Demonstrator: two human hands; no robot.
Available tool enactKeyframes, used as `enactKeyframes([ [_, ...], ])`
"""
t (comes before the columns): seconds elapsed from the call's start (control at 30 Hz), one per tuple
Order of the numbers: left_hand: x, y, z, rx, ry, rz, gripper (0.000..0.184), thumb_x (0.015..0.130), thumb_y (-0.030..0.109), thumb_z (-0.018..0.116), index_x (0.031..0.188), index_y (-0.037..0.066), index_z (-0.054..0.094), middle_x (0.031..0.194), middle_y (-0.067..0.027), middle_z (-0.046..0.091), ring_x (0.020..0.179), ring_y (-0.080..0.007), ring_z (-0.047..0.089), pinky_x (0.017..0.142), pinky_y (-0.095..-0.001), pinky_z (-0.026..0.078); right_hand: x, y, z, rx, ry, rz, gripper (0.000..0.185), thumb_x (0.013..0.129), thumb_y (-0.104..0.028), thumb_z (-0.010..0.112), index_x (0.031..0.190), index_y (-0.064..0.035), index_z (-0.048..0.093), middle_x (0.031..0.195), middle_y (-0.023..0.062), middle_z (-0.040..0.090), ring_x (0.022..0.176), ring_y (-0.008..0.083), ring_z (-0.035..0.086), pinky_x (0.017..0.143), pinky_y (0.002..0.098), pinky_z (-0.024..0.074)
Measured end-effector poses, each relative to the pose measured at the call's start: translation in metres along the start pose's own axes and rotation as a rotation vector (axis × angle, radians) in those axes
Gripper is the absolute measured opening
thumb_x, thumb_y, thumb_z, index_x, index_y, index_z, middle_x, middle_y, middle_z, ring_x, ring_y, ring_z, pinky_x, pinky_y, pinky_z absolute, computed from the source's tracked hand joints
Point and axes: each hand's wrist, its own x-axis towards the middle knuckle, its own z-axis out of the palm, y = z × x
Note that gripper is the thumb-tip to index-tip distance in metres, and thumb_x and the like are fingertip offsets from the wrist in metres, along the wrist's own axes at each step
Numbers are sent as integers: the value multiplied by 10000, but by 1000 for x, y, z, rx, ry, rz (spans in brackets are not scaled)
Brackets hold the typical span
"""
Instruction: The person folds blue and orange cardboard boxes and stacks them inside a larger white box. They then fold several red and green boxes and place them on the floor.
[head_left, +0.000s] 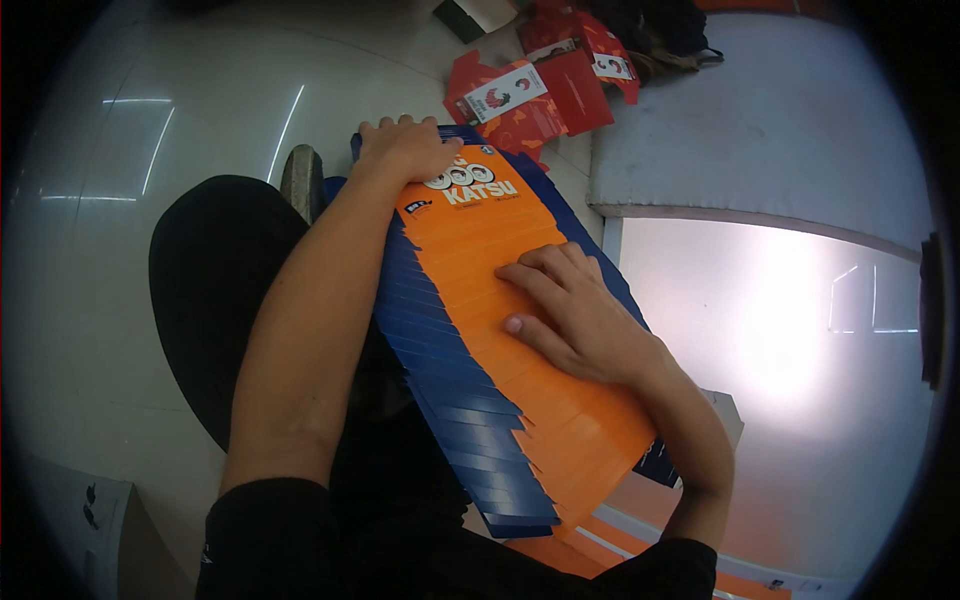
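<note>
A long, overlapping row of flat orange and blue printed sheets (490, 290) slants across the lap, the top one showing the word KATSU. At its far end my left hand (410, 150) rests over the edge, fingers bent over the top and thumb on the orange face; what is under the fingertips is hidden. On the middle of the row lies my right hand (580, 310), palm down, its fingers apart and slightly curled against the orange surface. The sheets' blue margins fan out in steps on the left side.
Red printed cardboard pieces (540, 100) lie on the tiled floor (230, 90) beyond the sheets. A dark bag or cloth (660, 30) is at the top. On the right stands a large pale surface (740, 120). A grey box-like object (80, 510) is at lower left.
</note>
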Motion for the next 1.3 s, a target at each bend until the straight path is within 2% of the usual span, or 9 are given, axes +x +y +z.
enactKeyframes([
  [0.23, 0, 1, 0, 6, -2, 1, 677, 955, 608, 388, 1436, 141, 481, 1432, -152, 507, 1360, -352, 435, 1114, -574, 276, 3, 0, 6, -106, 116, -64, 448, 976, -382, 565, 1258, -34, 558, 1271, 153, 519, 1206, 319, 441, 1046, 439, 351],
  [0.37, 1, 0, 3, 14, 14, -2, 680, 953, 612, 385, 1437, 143, 481, 1426, -149, 513, 1357, -349, 438, 1111, -569, 279, 5, 2, 7, -29, 51, -29, 449, 971, -386, 573, 1247, -33, 553, 1274, 154, 529, 1199, 318, 445, 1041, 440, 350],
  [0.5, 0, 1, 0, 10, 1, 1, 682, 951, 612, 389, 1436, 142, 483, 1423, -151, 515, 1353, -347, 442, 1112, -566, 278, 7, 1, 6, 44, 59, -14, 469, 976, -383, 563, 1277, -24, 532, 1266, 169, 524, 1196, 321, 445, 1037, 436, 347],
  [0.57, -2, 2, -1, -29, 12, -2, 613, 964, 550, 428, 1393, 126, 535, 1419, -148, 526, 1345, -339, 450, 1109, -563, 267, 8, 1, 9, 60, 90, -13, 480, 978, -384, 555, 1289, -19, 525, 1270, 176, 514, 1194, 323, 445, 1035, 434, 346],
  [0.7, -2, 1, 1, -31, 13, -1, 613, 964, 552, 431, 1392, 125, 535, 1415, -147, 530, 1342, -340, 454, 1107, -560, 269, 11, 2, 12, 29, 61, -9, 507, 988, -402, 528, 1327, -26, 503, 1292, 181, 478, 1208, 331, 429, 1037, 441, 345],
  [0.77, 1, 0, 4, 10, 33, 2, 674, 952, 604, 399, 1428, 136, 493, 1402, -150, 532, 1341, -349, 451, 1099, -559, 287, 12, 3, 13, 13, 38, -11, 514, 990, -407, 522, 1339, -31, 496, 1296, 179, 469, 1218, 334, 420, 1037, 447, 345],
  [0.97, 0, 1, 2, 0, 16, 0, 665, 956, 599, 400, 1418, 132, 498, 1414, -155, 522, 1354, -351, 440, 1109, -570, 275, 13, 2, 15, -92, 134, -52, 503, 982, -411, 535, 1321, -41, 499, 1375, 176, 455, 1242, 336, 397, 1039, 466, 348],
  [1.03, 0, 0, 2, 1, 19, 1, 665, 956, 599, 398, 1419, 132, 496, 1414, -155, 522, 1353, -352, 441, 1109, -570, 276, 14, 2, 15, -42, 66, -18, 503, 976, -404, 542, 1321, -42, 490, 1412, 167, 446, 1243, 336, 397, 1047, 465, 342],
  [1.3, 1, 0, 3, 6, 24, 2, 667, 959, 601, 391, 1424, 134, 493, 1416, -157, 519, 1349, -355, 445, 1107, -567, 282, 19, 7, 16, 87, 77, 14, 550, 997, -429, 484, 1364, -20, 457, 1369, 184, 458, 1205, 339, 414, 1044, 439, 300],
])
